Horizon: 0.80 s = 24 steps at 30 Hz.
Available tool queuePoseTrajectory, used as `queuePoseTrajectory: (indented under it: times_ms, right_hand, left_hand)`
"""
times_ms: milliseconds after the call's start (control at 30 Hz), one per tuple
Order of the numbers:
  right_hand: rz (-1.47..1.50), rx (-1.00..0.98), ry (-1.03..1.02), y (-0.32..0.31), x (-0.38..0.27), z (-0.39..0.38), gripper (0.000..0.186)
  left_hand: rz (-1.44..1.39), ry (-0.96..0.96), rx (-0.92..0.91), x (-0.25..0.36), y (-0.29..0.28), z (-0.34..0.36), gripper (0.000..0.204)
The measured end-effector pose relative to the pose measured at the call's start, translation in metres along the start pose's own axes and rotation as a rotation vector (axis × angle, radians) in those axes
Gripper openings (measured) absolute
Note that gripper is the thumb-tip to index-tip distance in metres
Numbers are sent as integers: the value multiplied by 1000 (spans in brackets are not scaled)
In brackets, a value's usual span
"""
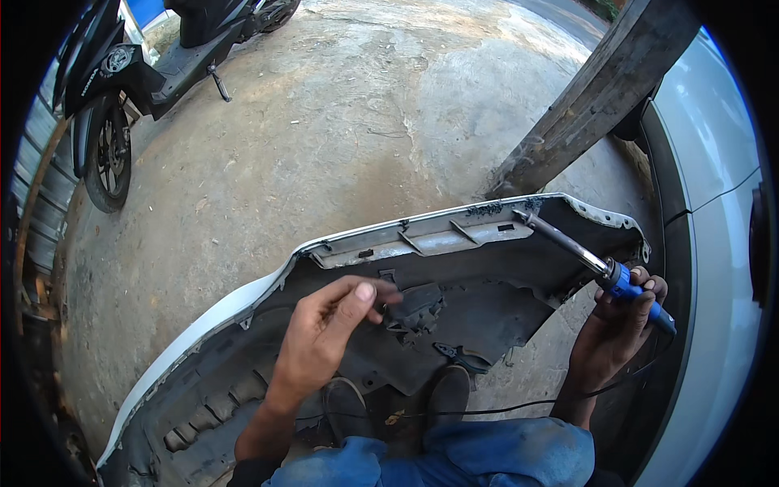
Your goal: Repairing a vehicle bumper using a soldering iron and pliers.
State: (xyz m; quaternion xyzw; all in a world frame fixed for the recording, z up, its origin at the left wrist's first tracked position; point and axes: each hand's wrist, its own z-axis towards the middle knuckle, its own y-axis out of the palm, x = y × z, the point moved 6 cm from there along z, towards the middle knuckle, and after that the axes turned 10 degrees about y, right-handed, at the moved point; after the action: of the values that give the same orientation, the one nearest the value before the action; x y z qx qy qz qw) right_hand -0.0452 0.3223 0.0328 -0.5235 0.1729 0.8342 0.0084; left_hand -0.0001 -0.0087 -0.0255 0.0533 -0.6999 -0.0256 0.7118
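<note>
Presumably to avoid heat, the right hand grips the soldering iron by its blue handle, tip near the edge of the white bumper; the left hand, seemingly empty, hovers loosely open.

To your upper left, a black motor scooter stands on the concrete ground, its side stand down and its spoked front wheel nearest you. Beside it, along your left edge, runs a corrugated metal sheet. Ahead on your right, a weathered wooden post rises from the concrete. Past it, close along your right side, stands a pale, glossy car with dark lower trim.
</note>
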Motion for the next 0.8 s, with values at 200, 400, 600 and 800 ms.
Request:
queuePoseTrajectory:
  times_ms: [200, 400, 600, 800]
  right_hand:
    - [460, 30, 241, -64, 30, -26, 22]
    - [400, 335, 397, -136, 65, -82, 22]
    - [471, 527, 608, -226, 87, -137, 21]
    - [650, 788, 833, -277, 121, -203, 14]
  left_hand:
    - [597, 261, -24, 75, -2, 13, 25]
    - [950, 539, -182, 88, 16, 58, 44]
    - [983, 517, -309, 84, 31, 73, 42]
    - [1051, 635, -356, 78, 26, 72, 42]
